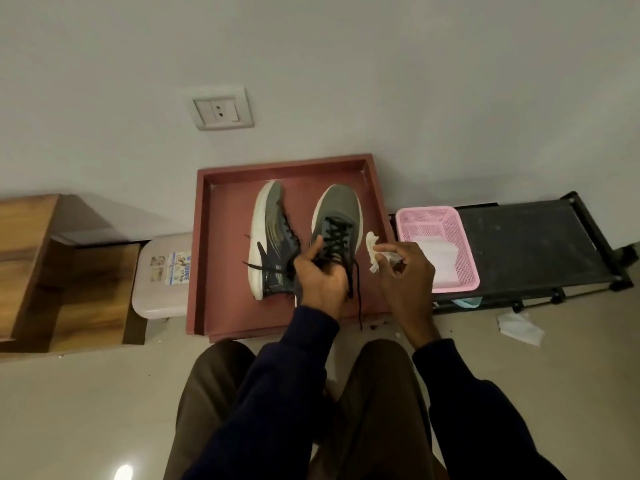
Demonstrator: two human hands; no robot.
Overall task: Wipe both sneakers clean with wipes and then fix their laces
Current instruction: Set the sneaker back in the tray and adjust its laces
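Left hand (320, 275) gripped heel of right-side sneaker (336, 220) in red tray (204, 244); right hand (405, 271) pinched crumpled wipe (375, 249) just beside sneaker.

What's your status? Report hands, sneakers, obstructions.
Left hand gripping the upright sneaker at its collar. Right hand pinching a crumpled wipe beside it. Other sneaker on its side in the red tray. Nothing blocking.

left hand (320, 278) grips upright sneaker (337, 216) | right hand (403, 271) pinches crumpled wipe (373, 249) | second sneaker (272, 240) on side in red tray (204, 244)
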